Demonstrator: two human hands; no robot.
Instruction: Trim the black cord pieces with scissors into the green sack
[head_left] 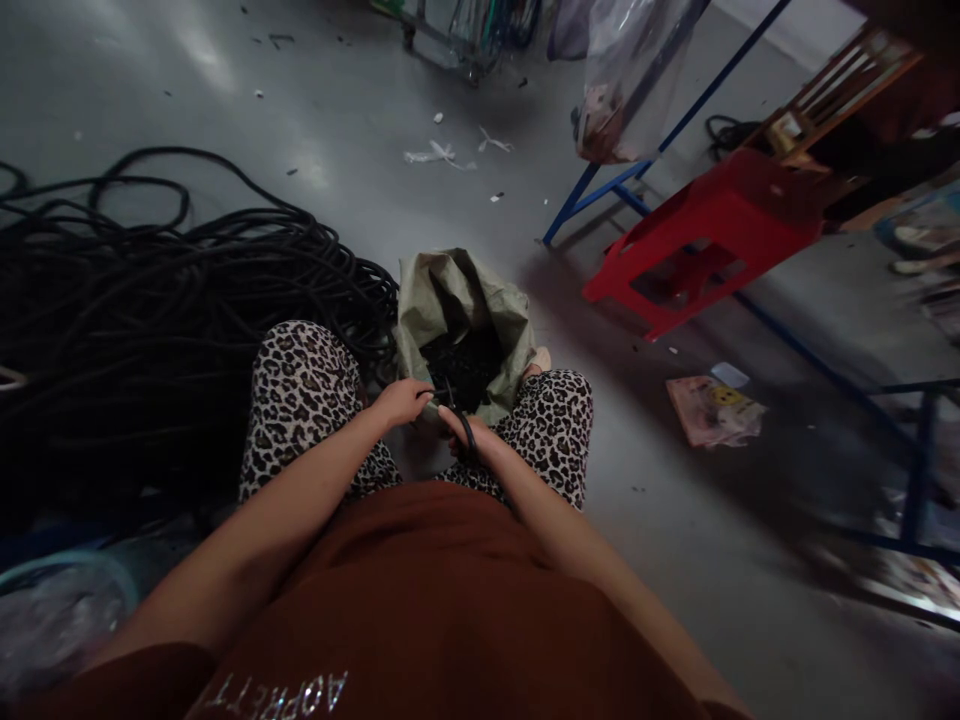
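Note:
Between my knees stands an olive woven sack, its mouth rolled open around small black pieces. My right hand is closed on scissors; a black handle loop curves over the hand and the blades point toward my left hand. My left hand pinches a thin dark piece close to the blades, over the sack's near rim. The piece is too small and dim to name exactly. To the left lies a large heap of black rubber-like cord or tubing, reaching the sack's side.
A red plastic stool stands on the right beside a blue metal frame. Printed plastic packets and white scraps lie on the grey floor. A light-blue tub holding clear plastic is at the lower left.

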